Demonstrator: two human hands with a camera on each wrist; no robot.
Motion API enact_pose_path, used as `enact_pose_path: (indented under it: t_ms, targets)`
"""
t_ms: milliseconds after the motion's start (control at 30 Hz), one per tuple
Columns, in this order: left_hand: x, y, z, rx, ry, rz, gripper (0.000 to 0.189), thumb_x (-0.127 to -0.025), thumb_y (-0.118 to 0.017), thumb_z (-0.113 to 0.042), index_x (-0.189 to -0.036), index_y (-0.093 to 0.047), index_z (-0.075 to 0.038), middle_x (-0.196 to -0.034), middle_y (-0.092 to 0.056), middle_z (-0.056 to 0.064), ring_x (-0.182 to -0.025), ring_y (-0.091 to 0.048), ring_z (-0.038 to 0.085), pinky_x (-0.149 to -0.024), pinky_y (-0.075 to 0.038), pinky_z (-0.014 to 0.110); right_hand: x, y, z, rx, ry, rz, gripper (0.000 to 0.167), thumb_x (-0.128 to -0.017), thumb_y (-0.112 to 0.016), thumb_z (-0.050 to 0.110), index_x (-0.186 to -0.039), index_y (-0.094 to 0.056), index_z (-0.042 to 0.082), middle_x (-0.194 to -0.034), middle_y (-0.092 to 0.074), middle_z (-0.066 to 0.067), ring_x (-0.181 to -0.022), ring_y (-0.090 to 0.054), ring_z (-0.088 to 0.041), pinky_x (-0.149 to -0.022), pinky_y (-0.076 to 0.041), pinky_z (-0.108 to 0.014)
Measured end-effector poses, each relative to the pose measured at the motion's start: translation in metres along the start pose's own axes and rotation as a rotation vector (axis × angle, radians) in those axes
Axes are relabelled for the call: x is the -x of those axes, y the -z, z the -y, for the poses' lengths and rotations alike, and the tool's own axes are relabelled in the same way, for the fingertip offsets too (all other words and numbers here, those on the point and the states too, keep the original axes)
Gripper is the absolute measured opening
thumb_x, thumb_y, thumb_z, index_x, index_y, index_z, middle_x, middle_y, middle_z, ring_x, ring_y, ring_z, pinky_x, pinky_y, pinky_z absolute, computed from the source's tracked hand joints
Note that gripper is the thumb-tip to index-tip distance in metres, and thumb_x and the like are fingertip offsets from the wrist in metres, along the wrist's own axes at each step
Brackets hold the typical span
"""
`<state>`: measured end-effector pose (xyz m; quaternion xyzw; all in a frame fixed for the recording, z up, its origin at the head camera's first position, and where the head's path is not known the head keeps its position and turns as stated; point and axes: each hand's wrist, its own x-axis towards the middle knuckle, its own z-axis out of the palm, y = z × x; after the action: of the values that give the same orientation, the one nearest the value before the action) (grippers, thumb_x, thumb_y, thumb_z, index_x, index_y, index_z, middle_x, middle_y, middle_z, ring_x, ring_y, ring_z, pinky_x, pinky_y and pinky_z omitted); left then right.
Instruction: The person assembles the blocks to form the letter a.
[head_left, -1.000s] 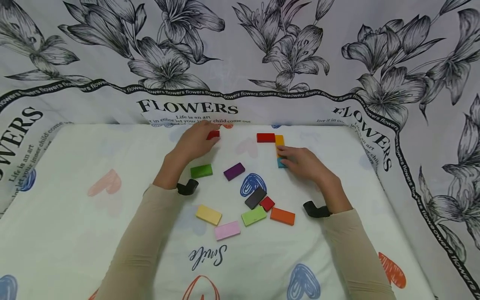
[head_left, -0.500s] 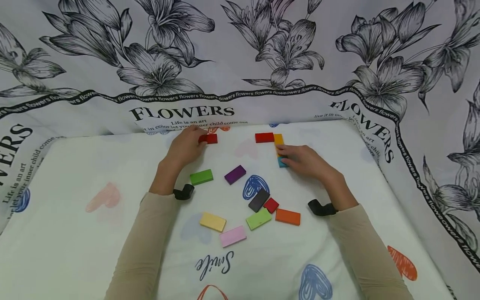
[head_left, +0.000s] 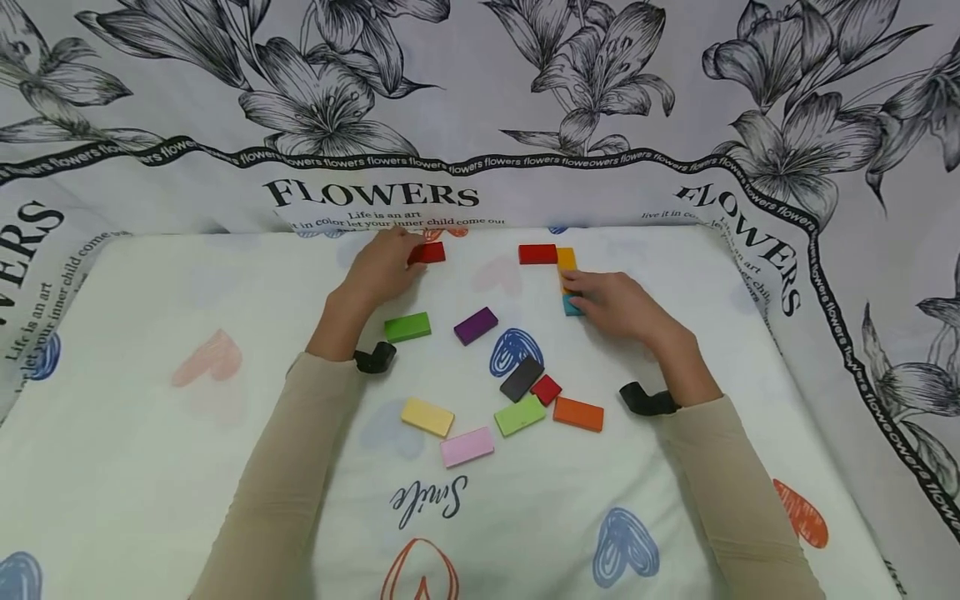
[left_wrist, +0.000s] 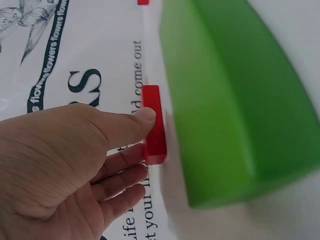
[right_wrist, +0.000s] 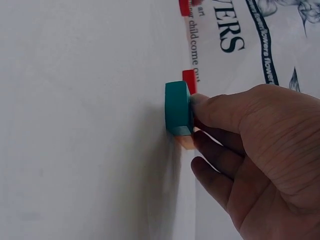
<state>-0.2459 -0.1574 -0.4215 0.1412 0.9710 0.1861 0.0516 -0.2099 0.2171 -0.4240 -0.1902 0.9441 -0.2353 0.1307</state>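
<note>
At the far edge of the white surface, my left hand (head_left: 382, 267) pinches a red block (head_left: 430, 252). In the left wrist view the thumb lies on that block's face, fingers behind it. My right hand (head_left: 618, 304) has thumb and fingers at a blue block (head_left: 572, 306), which shows as teal (right_wrist: 177, 106) in the right wrist view. The blue block adjoins a yellow-orange block (head_left: 566, 257), partly covered by the fingers. Against that block's far end lies another red block (head_left: 537, 254). The fingertips' exact contact behind the blue block is hidden.
Nearer lie a green block (head_left: 407, 327), a purple block (head_left: 476, 326), a dark grey block (head_left: 522, 378) and a small red block (head_left: 546, 390). Below them are yellow (head_left: 427, 416), pink (head_left: 467, 447), light green (head_left: 520, 415) and orange (head_left: 578, 413) blocks. Patterned cloth rises behind.
The left hand has lowered and settled the red block at the far edge, slightly to the left, with more of it showing. The right hand stays at the blue and yellow-orange blocks. The head view shifted slightly.
</note>
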Motion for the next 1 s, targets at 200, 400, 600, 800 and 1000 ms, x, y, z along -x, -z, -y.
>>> enact_pose_path:
  t_ms: [200, 400, 600, 800, 1000]
  targets:
    - [-0.001, -0.009, -0.004, 0.021, 0.019, 0.028, 0.046, -0.103, -0.067, -0.017, -0.145, -0.061, 0.000, -0.131, -0.062, 0.022, -0.117, -0.058, 0.036, -0.108, -0.052, 0.050, 0.004, 0.000, -0.006, -0.027, -0.003, 0.034, 0.046, -0.106, -0.063, 0.012, -0.151, -0.057, 0.009, -0.163, -0.051, -0.006, -0.156, -0.043, -0.036, -0.125, -0.039, -0.056]
    - [0.001, -0.006, 0.003, 0.025, 0.014, -0.006, 0.047, -0.103, -0.067, -0.017, -0.147, -0.059, 0.000, -0.134, -0.064, 0.023, -0.119, -0.060, 0.038, -0.107, -0.052, 0.053, 0.002, -0.001, 0.000, -0.040, 0.036, 0.016, 0.045, -0.106, -0.063, 0.014, -0.150, -0.058, 0.009, -0.162, -0.053, -0.004, -0.155, -0.045, -0.032, -0.125, -0.040, -0.053]
    - [-0.007, -0.004, 0.001, 0.036, 0.007, -0.009, 0.043, -0.101, -0.069, -0.013, -0.143, -0.064, -0.002, -0.121, -0.065, 0.020, -0.104, -0.057, 0.033, -0.094, -0.051, 0.046, 0.001, 0.008, 0.001, -0.008, 0.013, 0.018, 0.046, -0.107, -0.062, 0.014, -0.152, -0.056, 0.010, -0.163, -0.052, -0.004, -0.156, -0.044, -0.032, -0.126, -0.040, -0.053]
    - [-0.004, -0.003, 0.001, 0.041, 0.017, -0.005, 0.042, -0.101, -0.070, -0.013, -0.140, -0.065, -0.001, -0.120, -0.068, 0.020, -0.104, -0.058, 0.033, -0.097, -0.051, 0.047, 0.002, 0.008, 0.001, -0.004, 0.026, 0.018, 0.045, -0.107, -0.061, 0.013, -0.152, -0.056, 0.008, -0.162, -0.053, -0.007, -0.155, -0.045, -0.034, -0.126, -0.039, -0.054]
    - [0.000, 0.000, 0.001, 0.022, 0.025, -0.018, 0.039, -0.100, -0.070, -0.013, -0.137, -0.067, 0.001, -0.117, -0.068, 0.020, -0.103, -0.058, 0.034, -0.096, -0.052, 0.047, 0.002, 0.007, 0.000, -0.013, 0.042, 0.010, 0.045, -0.107, -0.061, 0.011, -0.151, -0.056, 0.007, -0.161, -0.053, -0.008, -0.155, -0.044, -0.035, -0.126, -0.038, -0.055]
